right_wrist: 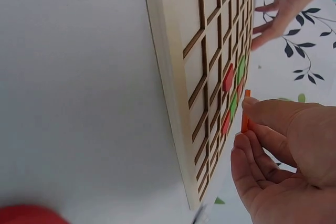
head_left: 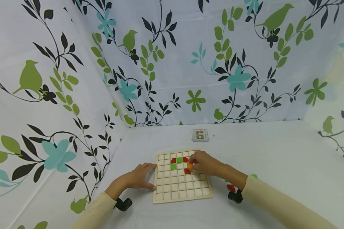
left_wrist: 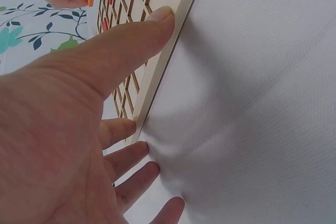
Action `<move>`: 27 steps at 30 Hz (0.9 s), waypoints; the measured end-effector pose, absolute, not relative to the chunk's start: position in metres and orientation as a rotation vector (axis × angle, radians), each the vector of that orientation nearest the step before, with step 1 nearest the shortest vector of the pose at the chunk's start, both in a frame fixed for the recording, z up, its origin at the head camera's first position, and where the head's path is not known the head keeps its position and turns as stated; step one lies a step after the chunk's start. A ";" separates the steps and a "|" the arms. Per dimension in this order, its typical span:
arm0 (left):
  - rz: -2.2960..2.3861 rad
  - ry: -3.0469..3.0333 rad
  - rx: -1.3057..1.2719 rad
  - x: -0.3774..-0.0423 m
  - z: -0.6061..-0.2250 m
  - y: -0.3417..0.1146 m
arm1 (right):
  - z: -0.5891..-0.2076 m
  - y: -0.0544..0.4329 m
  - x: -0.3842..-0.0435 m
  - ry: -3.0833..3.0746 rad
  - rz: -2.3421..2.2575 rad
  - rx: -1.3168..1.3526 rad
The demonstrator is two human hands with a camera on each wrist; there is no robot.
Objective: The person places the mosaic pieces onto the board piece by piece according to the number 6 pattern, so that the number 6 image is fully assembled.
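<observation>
A pale wooden grid board [head_left: 182, 200] lies on the white table. Quarter-round red tiles [head_left: 173, 160] and square green tiles [head_left: 173, 166] sit in its upper cells. My right hand [head_left: 204, 162] is over the upper right of the board and pinches an orange tile [right_wrist: 245, 114] between thumb and fingertips. Seen from the right wrist, that tile is edge-on above the grid. At the left border my left hand [head_left: 140, 176] has its fingers extended. In the left wrist view its thumb [left_wrist: 160, 17] rests on the rim, with the other fingertips along the side.
Beyond the board lies a small gridded card [head_left: 200, 135] with a coloured pattern. Loose red [head_left: 231, 188] and green [head_left: 254, 176] tiles are on the table, partly hidden by my right forearm. Leaf-and-bird printed cloth [head_left: 166, 79] hangs behind and at the sides.
</observation>
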State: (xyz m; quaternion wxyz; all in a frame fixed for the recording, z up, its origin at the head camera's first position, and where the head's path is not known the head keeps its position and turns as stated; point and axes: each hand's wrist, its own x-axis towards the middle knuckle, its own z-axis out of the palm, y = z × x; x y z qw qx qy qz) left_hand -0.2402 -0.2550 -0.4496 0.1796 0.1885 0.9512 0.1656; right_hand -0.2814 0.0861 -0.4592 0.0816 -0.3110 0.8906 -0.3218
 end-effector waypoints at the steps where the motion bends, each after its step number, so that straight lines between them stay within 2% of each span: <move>1: 0.470 2.688 0.530 -0.240 -0.449 -0.255 | -0.459 0.083 -0.281 2.662 -0.950 -0.931; 8: 0.487 2.687 0.511 -0.237 -0.448 -0.253 | -0.460 0.065 -0.278 2.652 -0.914 -0.955; 15: 0.494 2.687 0.521 -0.236 -0.447 -0.253 | -0.461 0.051 -0.278 2.686 -0.796 -1.091; 27: 0.488 2.689 0.525 -0.237 -0.447 -0.254 | -0.452 0.041 -0.276 2.681 -0.706 -1.050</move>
